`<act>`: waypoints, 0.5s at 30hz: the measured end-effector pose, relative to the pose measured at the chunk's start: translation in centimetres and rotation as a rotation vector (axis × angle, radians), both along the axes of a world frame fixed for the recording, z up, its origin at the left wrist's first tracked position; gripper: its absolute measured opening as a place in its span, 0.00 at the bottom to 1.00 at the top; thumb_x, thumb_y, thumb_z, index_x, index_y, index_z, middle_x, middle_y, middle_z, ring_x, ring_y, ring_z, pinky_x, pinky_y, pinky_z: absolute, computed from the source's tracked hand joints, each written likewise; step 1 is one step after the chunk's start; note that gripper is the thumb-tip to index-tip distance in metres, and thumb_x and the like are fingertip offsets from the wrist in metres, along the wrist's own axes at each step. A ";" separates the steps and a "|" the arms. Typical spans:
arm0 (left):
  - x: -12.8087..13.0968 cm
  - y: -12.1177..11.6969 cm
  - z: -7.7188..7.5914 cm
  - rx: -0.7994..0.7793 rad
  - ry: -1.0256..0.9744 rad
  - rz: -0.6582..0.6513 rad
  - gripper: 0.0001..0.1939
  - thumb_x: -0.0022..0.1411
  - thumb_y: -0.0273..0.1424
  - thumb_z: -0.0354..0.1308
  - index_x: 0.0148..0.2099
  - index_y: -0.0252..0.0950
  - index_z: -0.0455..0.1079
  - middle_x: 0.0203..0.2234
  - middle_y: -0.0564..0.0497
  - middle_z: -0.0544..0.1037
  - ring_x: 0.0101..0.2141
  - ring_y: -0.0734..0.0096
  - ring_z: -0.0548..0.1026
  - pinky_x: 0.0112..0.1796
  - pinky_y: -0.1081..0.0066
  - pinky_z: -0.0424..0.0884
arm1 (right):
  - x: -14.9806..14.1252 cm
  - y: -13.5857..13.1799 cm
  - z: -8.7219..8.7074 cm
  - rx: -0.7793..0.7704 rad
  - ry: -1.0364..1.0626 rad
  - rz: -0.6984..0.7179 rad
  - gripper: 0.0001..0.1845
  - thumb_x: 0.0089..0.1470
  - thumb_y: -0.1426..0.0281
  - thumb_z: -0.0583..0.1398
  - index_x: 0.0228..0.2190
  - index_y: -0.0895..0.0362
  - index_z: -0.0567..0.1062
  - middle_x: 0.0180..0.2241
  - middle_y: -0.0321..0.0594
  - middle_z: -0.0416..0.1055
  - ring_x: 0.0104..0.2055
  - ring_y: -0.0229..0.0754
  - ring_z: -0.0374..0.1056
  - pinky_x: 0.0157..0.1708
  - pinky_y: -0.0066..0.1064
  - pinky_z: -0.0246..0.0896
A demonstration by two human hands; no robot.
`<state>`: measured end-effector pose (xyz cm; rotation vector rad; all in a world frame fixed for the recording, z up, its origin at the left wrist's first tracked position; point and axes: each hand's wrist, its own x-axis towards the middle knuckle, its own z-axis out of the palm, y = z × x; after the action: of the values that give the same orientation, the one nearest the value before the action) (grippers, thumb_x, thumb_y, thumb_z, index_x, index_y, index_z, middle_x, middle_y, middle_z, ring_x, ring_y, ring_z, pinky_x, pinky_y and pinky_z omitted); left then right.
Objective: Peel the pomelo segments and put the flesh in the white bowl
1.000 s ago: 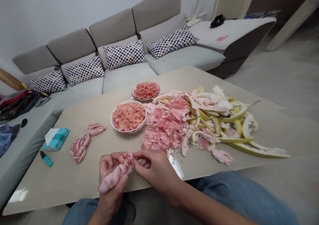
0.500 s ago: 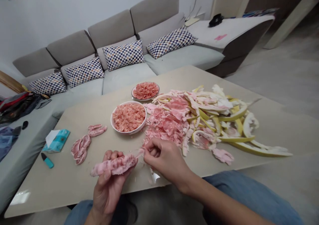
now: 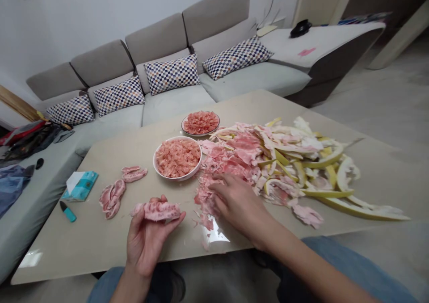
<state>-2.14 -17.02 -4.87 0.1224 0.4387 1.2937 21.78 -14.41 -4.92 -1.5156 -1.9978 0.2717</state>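
My left hand (image 3: 149,231) holds a pink pomelo segment (image 3: 161,211) above the front of the table, its thumb and fingers around the segment. At the near edge of a heap of pink membrane scraps (image 3: 231,160), my right hand (image 3: 234,200) is low with its fingers stretched and apart; its fingertips seem to touch the scraps. A white bowl (image 3: 177,178) of loose pomelo flesh stands beyond my hands, with a dark-rimmed plate (image 3: 201,133) of more flesh behind it. To the left lie more segments (image 3: 112,199), several in two small groups.
Thick green-yellow pomelo rinds (image 3: 330,164) cover the table's right part. At the left are a blue tissue pack (image 3: 82,187) and a small teal-and-black object (image 3: 69,212). A grey sofa (image 3: 174,99) with checkered cushions (image 3: 172,75) runs behind the table (image 3: 110,245).
My right hand has moved from the segment's end, where it pinched a strip of membrane, right to the scrap heap, and its fingers have opened. My left hand keeps hold of the segment.
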 end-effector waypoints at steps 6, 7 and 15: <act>0.5 0.5 0.3 -0.068 -0.009 0.040 0.15 0.68 0.30 0.45 0.34 0.37 0.71 0.33 0.49 0.79 0.47 0.62 0.76 0.61 0.38 0.45 | -2.8 -2.0 0.4 0.011 0.366 0.266 0.17 0.54 0.81 0.54 0.40 0.56 0.78 0.38 0.42 0.78 0.41 0.43 0.72 0.43 0.34 0.67; 0.6 0.6 0.4 -0.091 -0.019 0.051 0.16 0.69 0.30 0.43 0.34 0.37 0.71 0.32 0.49 0.78 0.47 0.63 0.77 0.61 0.40 0.45 | -3.3 -2.3 0.4 -0.007 0.411 0.287 0.15 0.55 0.79 0.55 0.40 0.55 0.78 0.37 0.41 0.78 0.40 0.42 0.73 0.42 0.33 0.67; 1.1 0.3 0.1 -0.130 -0.024 0.042 0.22 0.72 0.30 0.37 0.37 0.36 0.73 0.36 0.48 0.81 0.49 0.64 0.76 0.62 0.47 0.50 | -5.7 -3.7 -0.8 0.015 0.423 0.241 0.07 0.55 0.71 0.61 0.36 0.57 0.78 0.32 0.42 0.78 0.34 0.42 0.73 0.37 0.31 0.66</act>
<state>-1.09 -16.74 -4.81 -0.0115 0.5056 1.3026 16.09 -18.10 -5.76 -1.0944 -1.8262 0.6194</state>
